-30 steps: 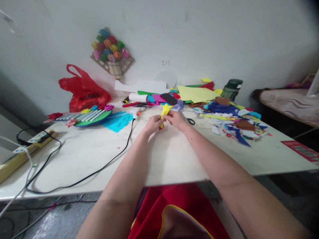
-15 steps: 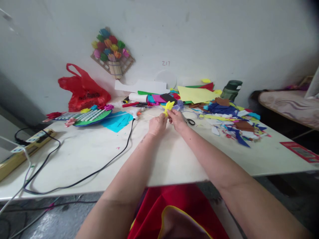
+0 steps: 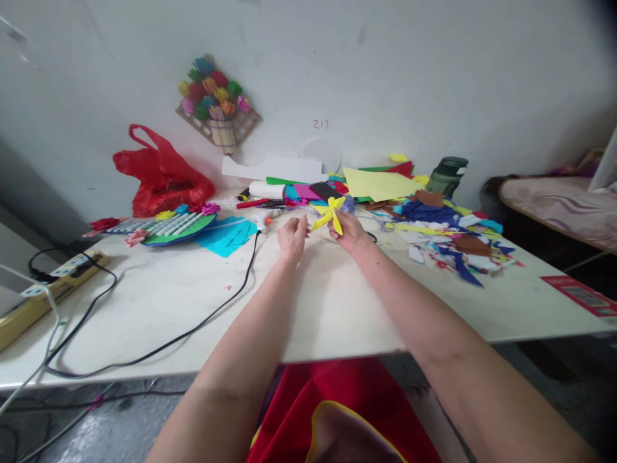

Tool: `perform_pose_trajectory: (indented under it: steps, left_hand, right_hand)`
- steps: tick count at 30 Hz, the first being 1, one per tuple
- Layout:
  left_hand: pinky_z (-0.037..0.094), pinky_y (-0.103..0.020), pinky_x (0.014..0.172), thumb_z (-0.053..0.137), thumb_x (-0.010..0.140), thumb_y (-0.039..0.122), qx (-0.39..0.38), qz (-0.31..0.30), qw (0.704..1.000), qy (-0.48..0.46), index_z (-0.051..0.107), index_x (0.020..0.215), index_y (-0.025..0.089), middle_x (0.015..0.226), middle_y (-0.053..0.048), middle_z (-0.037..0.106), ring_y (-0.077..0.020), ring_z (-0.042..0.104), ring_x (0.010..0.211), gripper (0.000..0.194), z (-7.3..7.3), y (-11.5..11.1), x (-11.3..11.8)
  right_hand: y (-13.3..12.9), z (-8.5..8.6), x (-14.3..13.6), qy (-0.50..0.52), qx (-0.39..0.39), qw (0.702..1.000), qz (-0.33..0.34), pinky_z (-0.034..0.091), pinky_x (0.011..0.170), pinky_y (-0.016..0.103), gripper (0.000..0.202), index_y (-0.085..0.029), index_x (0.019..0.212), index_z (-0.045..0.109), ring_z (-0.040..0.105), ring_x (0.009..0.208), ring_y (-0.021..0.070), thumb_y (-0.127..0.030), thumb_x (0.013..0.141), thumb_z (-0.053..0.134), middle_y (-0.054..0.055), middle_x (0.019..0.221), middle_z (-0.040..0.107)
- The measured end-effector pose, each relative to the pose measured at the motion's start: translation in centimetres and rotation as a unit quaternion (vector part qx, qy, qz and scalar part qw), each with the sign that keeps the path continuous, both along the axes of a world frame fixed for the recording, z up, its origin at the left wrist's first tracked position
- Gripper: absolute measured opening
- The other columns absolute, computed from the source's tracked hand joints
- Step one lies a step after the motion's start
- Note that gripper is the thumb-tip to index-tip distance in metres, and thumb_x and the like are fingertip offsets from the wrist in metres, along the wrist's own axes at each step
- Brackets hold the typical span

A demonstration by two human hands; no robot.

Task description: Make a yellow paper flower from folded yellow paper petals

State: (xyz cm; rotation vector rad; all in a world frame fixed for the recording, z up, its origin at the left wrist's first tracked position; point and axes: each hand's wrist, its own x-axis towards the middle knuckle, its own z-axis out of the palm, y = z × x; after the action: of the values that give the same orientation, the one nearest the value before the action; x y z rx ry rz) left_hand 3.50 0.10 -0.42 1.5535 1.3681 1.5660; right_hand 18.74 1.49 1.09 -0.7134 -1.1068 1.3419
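Observation:
A yellow paper flower with spread petals is held in my right hand, whose fingers pinch it from below. My left hand is just left of the flower and apart from it, its fingers curled; whether anything small is between them I cannot make out. Left of that hand, a white glue gun with an orange tip rests on the table. Behind the flower lie a dark phone and bluish yarn.
A black cord crosses the left side. Blue sheets, a green decorated board and a red bag stand at the back left. Colored scraps and a green bottle are on the right. Scissors lie partly hidden.
My left hand has moved left, away from the yellow flower. My right hand has shifted slightly right with the flower, whose petals now show spread out.

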Motion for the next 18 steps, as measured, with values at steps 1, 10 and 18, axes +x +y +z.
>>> perform_pose_trajectory:
  steps: [1,10,18]
  left_hand:
    - [0.047,-0.023,0.063,0.043,0.084,0.049,0.008,0.006,1.0,0.0,0.054,0.068,0.017,0.063,-0.003,0.063,-0.0122,0.06,0.06,0.037,0.14,-0.2,0.16]
    - [0.046,-0.022,0.055,0.053,0.078,0.047,0.036,-0.006,0.999,-0.001,0.053,0.07,0.017,0.061,-0.002,0.063,-0.0112,0.059,0.053,0.03,0.24,-0.76,0.56]
    - [0.043,-0.025,0.063,0.065,0.071,0.037,0.042,0.052,0.984,0.164,0.063,0.077,0.019,0.068,-0.002,0.066,-0.0146,0.06,0.064,0.019,-0.04,-0.78,0.84]
  right_hand:
    - [0.02,0.03,0.04,-0.002,0.004,1.0,0.0,0.025,0.037,0.021,0.049,-0.021,0.065,0.045,0.031,0.041,0.0055,-0.059,0.057,0.075,-0.007,0.048,0.036]
    - [-0.05,0.35,0.44,0.069,-0.026,0.997,-0.003,0.026,0.034,0.019,0.049,-0.021,0.067,0.043,0.029,0.037,0.0035,-0.057,0.057,0.076,-0.009,0.046,0.037]
    - [0.26,0.05,-0.01,0.14,-0.084,0.986,0.018,0.025,0.034,0.014,0.038,-0.018,0.065,0.046,0.031,0.036,0.0004,-0.043,0.066,0.075,-0.008,0.046,0.044]
